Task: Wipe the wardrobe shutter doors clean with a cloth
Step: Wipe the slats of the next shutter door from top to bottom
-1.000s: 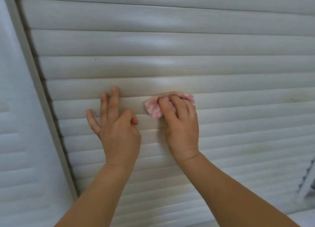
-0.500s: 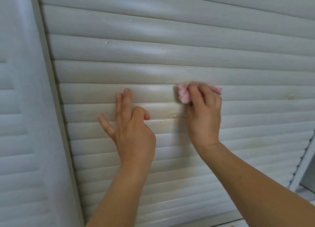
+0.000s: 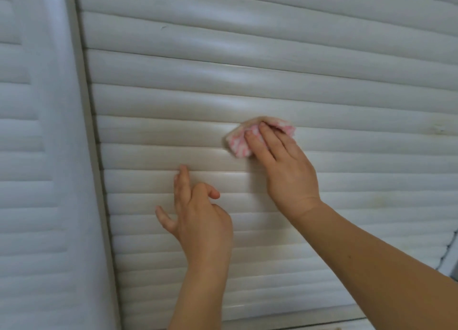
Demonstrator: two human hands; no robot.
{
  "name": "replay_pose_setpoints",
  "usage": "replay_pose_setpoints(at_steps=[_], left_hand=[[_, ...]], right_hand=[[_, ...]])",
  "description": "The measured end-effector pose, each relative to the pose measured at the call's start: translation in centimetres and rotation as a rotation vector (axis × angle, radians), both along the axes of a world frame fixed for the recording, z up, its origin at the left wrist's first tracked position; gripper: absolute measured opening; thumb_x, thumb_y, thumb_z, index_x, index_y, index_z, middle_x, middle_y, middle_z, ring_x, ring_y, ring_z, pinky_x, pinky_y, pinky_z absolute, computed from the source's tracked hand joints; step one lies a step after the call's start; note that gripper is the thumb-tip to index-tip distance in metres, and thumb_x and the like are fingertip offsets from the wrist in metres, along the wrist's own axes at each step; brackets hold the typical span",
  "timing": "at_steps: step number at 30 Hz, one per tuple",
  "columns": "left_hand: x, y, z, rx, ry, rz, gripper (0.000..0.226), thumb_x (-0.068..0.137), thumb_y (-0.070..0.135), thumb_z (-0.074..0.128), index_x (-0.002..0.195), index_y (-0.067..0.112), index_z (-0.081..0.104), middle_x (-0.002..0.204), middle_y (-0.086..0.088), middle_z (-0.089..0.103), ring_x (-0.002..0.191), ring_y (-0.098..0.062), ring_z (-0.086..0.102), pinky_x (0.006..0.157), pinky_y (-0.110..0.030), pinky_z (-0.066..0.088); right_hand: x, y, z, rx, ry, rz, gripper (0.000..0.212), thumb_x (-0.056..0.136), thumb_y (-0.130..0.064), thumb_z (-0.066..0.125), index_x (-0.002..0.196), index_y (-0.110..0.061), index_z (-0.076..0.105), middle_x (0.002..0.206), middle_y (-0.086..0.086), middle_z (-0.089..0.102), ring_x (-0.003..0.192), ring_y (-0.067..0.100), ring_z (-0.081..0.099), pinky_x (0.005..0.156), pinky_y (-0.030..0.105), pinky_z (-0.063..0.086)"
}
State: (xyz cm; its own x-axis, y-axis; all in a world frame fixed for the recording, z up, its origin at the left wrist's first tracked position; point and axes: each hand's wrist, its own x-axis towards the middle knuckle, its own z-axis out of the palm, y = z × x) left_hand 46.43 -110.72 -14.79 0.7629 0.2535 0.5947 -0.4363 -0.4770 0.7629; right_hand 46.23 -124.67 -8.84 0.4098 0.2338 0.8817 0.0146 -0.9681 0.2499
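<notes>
Pressing the cloth (image 3: 239, 143) flat against the shutter door (image 3: 322, 56), I kept my right hand (image 3: 285, 171) spread over it, fingers (image 3: 262, 143) long and nearly straight, not curled round the fabric. The pink-and-white wad sat under my fingertips, bunched and poking out beyond them on the side toward my other hand and a little above. It lay across the seam between two slats, touching both.

My left hand (image 3: 198, 218) rested lower and beside the working hand, well short of the cloth. Its two longest fingers touched a slat while the others lifted away, loose and holding nothing; I judged it was there only to steady me.

To do that pass well, I reckoned the stroke should run along the slats, not across them, since the grime would gather in the grooves. Even pressure from the flat of my fingers would matter, with the cloth's edge worked into each seam. A faint mark (image 3: 440, 128) showed farther out past my right hand on the same run of slats, and I judged that stretch not yet cleaned.

The slats ran long from side to side, tilting slightly down away from the door's frame (image 3: 99, 180). The cloth's longer side lay slanted, rising away from my left hand.
</notes>
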Motion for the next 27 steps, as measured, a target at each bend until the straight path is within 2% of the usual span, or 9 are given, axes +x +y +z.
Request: replay_pose_setpoints(at_steps=[4, 8, 11, 13, 15, 17, 18, 24, 27], left_hand=[[-0.6, -0.6, -0.2, -0.043, 0.068, -0.029, 0.033, 0.078, -0.01, 0.043, 0.078, 0.023, 0.048, 0.155, 0.009, 0.014, 0.142, -0.004, 0.007, 0.111, -0.043, -0.01], [-1.0, -1.3, 0.1, -0.106, 0.093, -0.073, 0.04, 0.077, -0.012, 0.042, 0.073, 0.028, 0.041, 0.156, 0.01, 0.009, 0.142, -0.004, 0.011, 0.111, -0.042, -0.009], [-1.1, -1.2, 0.2, -0.153, 0.07, -0.159, 0.046, 0.074, -0.014, 0.043, 0.069, 0.032, 0.035, 0.155, 0.009, 0.01, 0.141, -0.005, 0.017, 0.112, -0.041, -0.004], [-0.9, -0.8, -0.2, -0.191, 0.023, -0.242, 0.044, 0.072, -0.011, 0.043, 0.071, 0.032, 0.038, 0.155, 0.004, 0.016, 0.14, -0.008, 0.019, 0.115, -0.042, 0.003], [-0.3, -0.2, -0.9, -0.286, -0.031, -0.327, 0.035, 0.066, 0.0, 0.039, 0.084, 0.028, 0.051, 0.151, -0.004, 0.027, 0.138, -0.016, 0.025, 0.115, -0.039, 0.016], [0.4, 0.5, -1.3, -0.418, -0.05, -0.388, 0.056, 0.06, 0.004, 0.036, 0.11, 0.02, 0.055, 0.144, -0.006, 0.039, 0.134, -0.018, 0.035, 0.111, -0.032, 0.026], [0.7, 0.8, -1.5, -0.45, -0.052, -0.423, 0.06, 0.059, 0.004, 0.035, 0.112, 0.024, 0.052, 0.14, -0.006, 0.042, 0.131, -0.016, 0.038, 0.11, -0.03, 0.029], [0.4, 1.1, -1.6, -0.299, -0.086, -0.378, 0.039, 0.064, -0.008, 0.034, 0.074, 0.027, 0.048, 0.142, -0.003, 0.041, 0.124, 0.005, 0.033, 0.093, 0.001, 0.021], [0.3, 1.0, -1.6, -0.215, -0.074, -0.34, 0.037, 0.061, 0.0, 0.033, 0.077, 0.028, 0.05, 0.146, 0.002, 0.036, 0.131, -0.001, 0.031, 0.103, -0.015, 0.024]], right_hand=[[-2.1, -4.1, -0.7, 0.28, -0.021, -0.121, 0.052, 0.085, 0.002, 0.043, 0.136, -0.006, 0.049, 0.14, 0.017, 0.047, 0.12, 0.033, 0.036, 0.075, 0.048, 0.051], [-1.5, -2.5, -0.7, 0.539, -0.035, -0.149, 0.053, 0.091, 0.002, 0.045, 0.143, -0.01, 0.04, 0.151, 0.012, 0.033, 0.132, 0.036, 0.029, 0.092, 0.044, 0.04], [-0.3, 1.9, -0.8, 0.364, -0.059, -0.037, 0.058, 0.08, -0.004, 0.033, 0.135, -0.005, 0.05, 0.139, 0.019, 0.048, 0.122, 0.033, 0.037, 0.081, 0.043, 0.05], [0.9, 4.9, -1.1, 0.194, -0.029, 0.049, 0.059, 0.074, -0.017, 0.035, 0.126, -0.003, 0.059, 0.127, 0.022, 0.058, 0.115, 0.034, 0.05, 0.087, 0.039, 0.049], [2.1, 7.8, -0.9, 0.077, 0.049, 0.111, 0.064, 0.07, -0.024, 0.037, 0.127, -0.006, 0.059, 0.125, 0.021, 0.06, 0.113, 0.036, 0.057, 0.095, 0.038, 0.044], [3.0, 9.4, -0.5, -0.024, 0.113, 0.164, 0.059, 0.071, -0.018, 0.037, 0.123, -0.006, 0.062, 0.123, 0.02, 0.062, 0.11, 0.038, 0.059, 0.094, 0.043, 0.049], [3.2, 9.6, -0.3, -0.07, 0.131, 0.187, 0.056, 0.071, -0.016, 0.037, 0.118, -0.005, 0.066, 0.12, 0.019, 0.063, 0.108, 0.037, 0.061, 0.09, 0.044, 0.051], [2.2, 6.7, 0.0, -0.257, 0.107, 0.154, 0.051, 0.072, -0.021, 0.037, 0.109, -0.004, 0.069, 0.105, 0.015, 0.068, 0.086, 0.033, 0.065, 0.066, 0.039, 0.053], [1.2, 4.5, -0.5, -0.217, 0.05, 0.072, 0.045, 0.078, -0.015, 0.04, 0.112, -0.004, 0.067, 0.094, 0.013, 0.066, 0.078, 0.033, 0.062, 0.056, 0.038, 0.051]])
